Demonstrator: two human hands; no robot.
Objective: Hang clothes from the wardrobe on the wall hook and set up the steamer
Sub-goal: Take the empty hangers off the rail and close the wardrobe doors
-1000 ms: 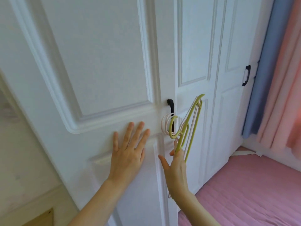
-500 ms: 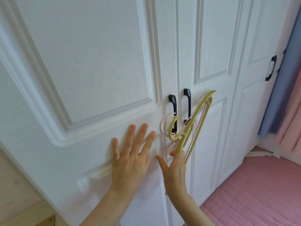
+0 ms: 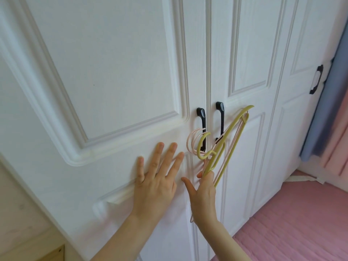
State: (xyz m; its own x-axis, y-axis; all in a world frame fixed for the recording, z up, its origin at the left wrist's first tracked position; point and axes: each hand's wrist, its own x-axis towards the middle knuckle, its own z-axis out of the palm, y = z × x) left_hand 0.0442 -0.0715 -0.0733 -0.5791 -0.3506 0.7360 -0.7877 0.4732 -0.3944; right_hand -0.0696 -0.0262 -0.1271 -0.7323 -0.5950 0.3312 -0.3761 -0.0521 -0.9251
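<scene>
Fingers spread, left hand (image 3: pixel 154 187) presses flat on the white panelled wardrobe door (image 3: pixel 113 81) at lower centre — right hand (image 3: pixel 204 193) grips yellow-green and pink plastic hangers (image 3: pixel 224 146) beside black door handles (image 3: pixel 201 125).

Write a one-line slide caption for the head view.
Left hand flat on a white wardrobe door, right hand holding green and pink hangers by the black handles.

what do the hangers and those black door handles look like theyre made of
Hangers: probably plastic or coated wire; thin, smooth, matte rods in olive green and pale pink. Black handles: likely painted metal or hard plastic; a slight sheen on top. Neither can be told for sure.
</scene>
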